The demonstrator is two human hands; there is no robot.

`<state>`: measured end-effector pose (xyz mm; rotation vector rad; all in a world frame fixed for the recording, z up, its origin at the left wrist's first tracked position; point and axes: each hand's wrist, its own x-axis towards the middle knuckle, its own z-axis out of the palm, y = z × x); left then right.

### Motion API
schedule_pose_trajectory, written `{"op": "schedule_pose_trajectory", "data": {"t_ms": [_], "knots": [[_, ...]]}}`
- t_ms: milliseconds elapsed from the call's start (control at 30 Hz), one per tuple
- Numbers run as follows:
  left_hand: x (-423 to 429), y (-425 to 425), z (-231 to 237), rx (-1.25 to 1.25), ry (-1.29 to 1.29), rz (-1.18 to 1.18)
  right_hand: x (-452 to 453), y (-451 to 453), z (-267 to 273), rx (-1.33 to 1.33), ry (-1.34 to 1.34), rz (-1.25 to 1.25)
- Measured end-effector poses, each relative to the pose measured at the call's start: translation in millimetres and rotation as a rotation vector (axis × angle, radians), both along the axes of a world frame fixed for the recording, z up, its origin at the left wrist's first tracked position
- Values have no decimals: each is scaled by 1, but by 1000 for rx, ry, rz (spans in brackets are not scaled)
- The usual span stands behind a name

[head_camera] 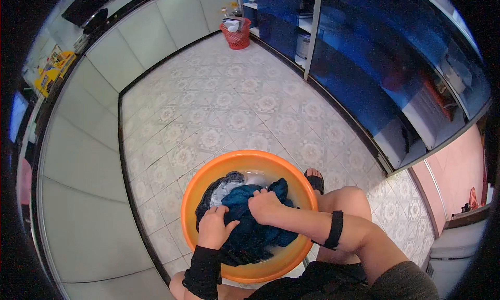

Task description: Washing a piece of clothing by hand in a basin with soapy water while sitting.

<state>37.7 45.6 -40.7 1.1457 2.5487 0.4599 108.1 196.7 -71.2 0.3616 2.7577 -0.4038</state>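
An orange plastic basin stands on the floor between my knees, with wet laundry and some cloudy water in it. Dark teal cloth fills the middle of the heap. Over its upper part, my right hand has its fingers curled into a bunched fold. My left hand rests at the left side of the cloth, thumb spread from the fingers. Beyond it lie a light grey-blue cloth and a dark grey garment along the basin's left wall. The garments' undersides are hidden.
Patterned tiles cover the floor. Pale cabinets run along the left, below a counter with a yellow container. A red mesh basket stands in the far corner. Blue glass doors line the right. My sandalled foot is beside the basin.
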Motion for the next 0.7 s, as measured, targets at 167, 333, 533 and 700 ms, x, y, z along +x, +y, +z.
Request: {"op": "schedule_pose_trajectory", "data": {"t_ms": [167, 333, 533, 700], "knots": [[5, 4, 8, 199, 73, -54, -4, 8, 34, -441, 127, 99], [-11, 2, -3, 461, -188, 43, -6, 17, 56, -1332, 362, -137], [-33, -8, 29, 1120, -1004, 290, -2, 23, 78, -599, 435, 39], [-54, -26, 16, 1453, -1224, 676, -10, 11, 47, -619, 714, 164]]}}
